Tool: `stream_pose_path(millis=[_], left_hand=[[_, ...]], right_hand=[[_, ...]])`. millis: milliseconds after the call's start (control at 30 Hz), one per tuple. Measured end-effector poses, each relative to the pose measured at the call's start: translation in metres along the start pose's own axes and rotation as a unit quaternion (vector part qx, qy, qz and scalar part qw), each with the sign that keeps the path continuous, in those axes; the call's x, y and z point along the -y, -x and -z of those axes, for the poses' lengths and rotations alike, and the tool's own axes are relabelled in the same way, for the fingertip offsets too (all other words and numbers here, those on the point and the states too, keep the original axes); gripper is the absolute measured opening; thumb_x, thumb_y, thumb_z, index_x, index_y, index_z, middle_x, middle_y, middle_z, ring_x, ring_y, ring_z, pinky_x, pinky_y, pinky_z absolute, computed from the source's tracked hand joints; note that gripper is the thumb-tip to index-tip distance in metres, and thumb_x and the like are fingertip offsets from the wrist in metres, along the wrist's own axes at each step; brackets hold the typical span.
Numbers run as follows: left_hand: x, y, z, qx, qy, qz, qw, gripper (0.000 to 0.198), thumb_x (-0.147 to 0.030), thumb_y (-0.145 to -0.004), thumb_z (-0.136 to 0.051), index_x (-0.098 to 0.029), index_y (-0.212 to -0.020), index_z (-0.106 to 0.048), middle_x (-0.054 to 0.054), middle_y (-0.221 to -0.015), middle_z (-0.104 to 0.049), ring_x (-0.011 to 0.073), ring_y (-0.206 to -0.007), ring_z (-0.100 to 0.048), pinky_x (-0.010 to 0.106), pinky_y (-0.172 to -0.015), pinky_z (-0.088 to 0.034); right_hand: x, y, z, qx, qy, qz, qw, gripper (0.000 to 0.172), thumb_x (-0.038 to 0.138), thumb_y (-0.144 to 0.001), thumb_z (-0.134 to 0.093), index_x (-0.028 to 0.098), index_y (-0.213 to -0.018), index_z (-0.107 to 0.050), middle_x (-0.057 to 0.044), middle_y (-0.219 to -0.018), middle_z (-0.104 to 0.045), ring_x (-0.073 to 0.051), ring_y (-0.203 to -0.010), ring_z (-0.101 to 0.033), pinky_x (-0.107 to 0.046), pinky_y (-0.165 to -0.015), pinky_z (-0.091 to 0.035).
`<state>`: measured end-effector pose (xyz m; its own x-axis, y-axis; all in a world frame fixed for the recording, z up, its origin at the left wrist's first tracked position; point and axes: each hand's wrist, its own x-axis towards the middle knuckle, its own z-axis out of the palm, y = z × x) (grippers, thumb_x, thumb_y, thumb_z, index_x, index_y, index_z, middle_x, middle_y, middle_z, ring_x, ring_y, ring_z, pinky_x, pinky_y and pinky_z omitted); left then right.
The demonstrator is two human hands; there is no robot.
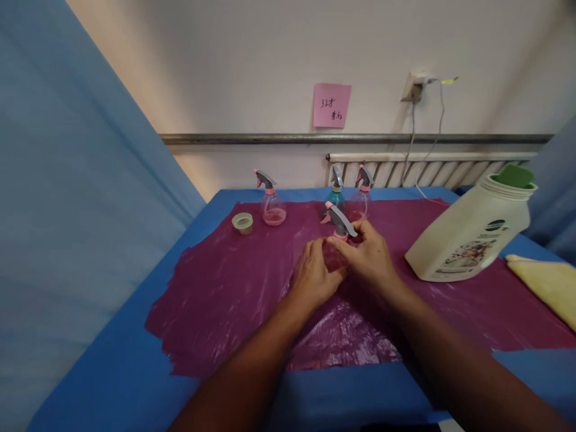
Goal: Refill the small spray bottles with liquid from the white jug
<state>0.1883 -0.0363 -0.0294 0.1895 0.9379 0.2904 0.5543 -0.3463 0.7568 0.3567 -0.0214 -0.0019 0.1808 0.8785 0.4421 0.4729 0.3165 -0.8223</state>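
Between my hands a spray bottle [341,223] with a grey and pink trigger head stands on the purple plastic sheet [216,300]. My left hand [314,271] is wrapped round its clear body, which it mostly hides. At the pink collar, the fingers of my right hand [369,251] are closed. Behind it stand a teal spray bottle [335,197] and another pink-collared spray bottle [361,201], both partly covered. Farther left is a spray bottle [274,210] with pink liquid low inside. Beside that one sits a small pale green cap [243,222].
A large cream jug [463,240], uncapped with something green in its mouth, leans at the right. A yellow cloth [546,285] lies past it. The blue table cover [121,354] shows around the sheet. Behind are a metal rail [270,138], a pink note [332,105] and a socket [413,87] with cables.
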Motion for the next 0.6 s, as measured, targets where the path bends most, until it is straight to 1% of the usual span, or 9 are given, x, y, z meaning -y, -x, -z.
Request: stream_pose_path(millis=[67,133,200,267,333,400,433,533,600], left_hand=[[0.002,-0.002,-0.002,0.000,0.005,0.002,1.000,0.073,-0.045,-0.090,-0.092,-0.023,-0.150,-0.058,0.015,-0.144,-0.067,0.0366,-0.138,-0.067,0.055,-0.117,-0.055],[0.003,-0.005,-0.003,0.005,0.015,-0.003,1.000,0.074,-0.041,-0.089,-0.093,-0.026,-0.153,-0.059,0.014,-0.147,-0.067,0.0360,-0.140,-0.066,0.055,-0.119,-0.055],[0.003,-0.007,-0.002,0.011,0.025,-0.014,1.000,0.072,-0.035,-0.089,-0.092,-0.029,-0.154,-0.061,0.012,-0.148,-0.068,0.0349,-0.141,-0.065,0.053,-0.119,-0.055],[0.002,-0.007,-0.001,0.013,0.030,-0.028,0.999,0.068,-0.032,-0.091,-0.089,-0.032,-0.154,-0.062,0.010,-0.147,-0.069,0.0338,-0.141,-0.065,0.052,-0.120,-0.055],[0.001,-0.007,0.000,0.013,0.031,-0.033,0.999,0.068,-0.032,-0.091,-0.089,-0.033,-0.155,-0.063,0.009,-0.148,-0.069,0.0336,-0.142,-0.065,0.051,-0.121,-0.054],[0.000,-0.006,0.001,0.016,0.030,-0.030,0.999,0.070,-0.034,-0.091,-0.091,-0.032,-0.155,-0.062,0.009,-0.149,-0.068,0.0341,-0.143,-0.064,0.052,-0.122,-0.053],[0.000,-0.005,0.001,0.016,0.028,-0.023,0.999,0.071,-0.035,-0.090,-0.092,-0.031,-0.154,-0.062,0.010,-0.149,-0.068,0.0346,-0.143,-0.064,0.052,-0.122,-0.053],[0.001,-0.003,0.001,0.016,0.020,0.009,1.000,0.075,-0.037,-0.089,-0.093,-0.025,-0.154,-0.058,0.014,-0.149,-0.066,0.0364,-0.141,-0.065,0.055,-0.118,-0.055],[0.001,-0.002,0.000,0.017,0.019,0.019,0.999,0.076,-0.037,-0.088,-0.093,-0.024,-0.154,-0.056,0.016,-0.151,-0.065,0.0371,-0.142,-0.065,0.056,-0.118,-0.055]], right_hand=[[0.002,0.000,0.000,0.007,-0.016,0.007,1.000,0.035,0.056,-0.088,-0.084,0.024,-0.099,-0.074,-0.006,-0.102,-0.082,-0.027,-0.095,-0.074,-0.041,-0.090,-0.057],[0.005,0.002,0.002,0.035,-0.047,0.014,0.998,0.030,0.052,-0.094,-0.077,0.025,-0.108,-0.078,-0.007,-0.109,-0.084,-0.028,-0.104,-0.076,-0.043,-0.097,-0.058],[0.005,0.004,0.001,0.073,-0.084,0.018,0.994,0.031,0.048,-0.100,-0.071,0.026,-0.120,-0.079,-0.008,-0.122,-0.085,-0.029,-0.116,-0.077,-0.045,-0.106,-0.057],[0.001,0.006,-0.002,0.081,-0.128,0.016,0.988,0.035,0.046,-0.099,-0.073,0.027,-0.128,-0.075,-0.008,-0.132,-0.083,-0.028,-0.124,-0.076,-0.046,-0.111,-0.056],[-0.005,0.006,-0.006,0.050,-0.151,-0.001,0.987,0.039,0.048,-0.093,-0.082,0.026,-0.124,-0.072,-0.009,-0.130,-0.082,-0.028,-0.121,-0.077,-0.045,-0.108,-0.058],[-0.010,0.006,-0.009,0.012,-0.144,-0.021,0.989,0.041,0.050,-0.086,-0.089,0.025,-0.113,-0.071,-0.009,-0.120,-0.083,-0.028,-0.113,-0.078,-0.044,-0.103,-0.060],[-0.011,0.006,-0.009,0.007,-0.137,-0.025,0.990,0.039,0.050,-0.087,-0.088,0.025,-0.110,-0.071,-0.008,-0.117,-0.083,-0.027,-0.110,-0.078,-0.044,-0.102,-0.060],[-0.012,0.007,-0.007,0.042,-0.147,-0.007,0.988,0.032,0.047,-0.097,-0.077,0.025,-0.118,-0.075,-0.008,-0.120,-0.083,-0.026,-0.111,-0.078,-0.044,-0.103,-0.059],[-0.012,0.009,-0.006,0.068,-0.166,0.005,0.984,0.035,0.046,-0.101,-0.070,0.026,-0.129,-0.075,-0.008,-0.129,-0.082,-0.026,-0.117,-0.077,-0.044,-0.106,-0.059]])
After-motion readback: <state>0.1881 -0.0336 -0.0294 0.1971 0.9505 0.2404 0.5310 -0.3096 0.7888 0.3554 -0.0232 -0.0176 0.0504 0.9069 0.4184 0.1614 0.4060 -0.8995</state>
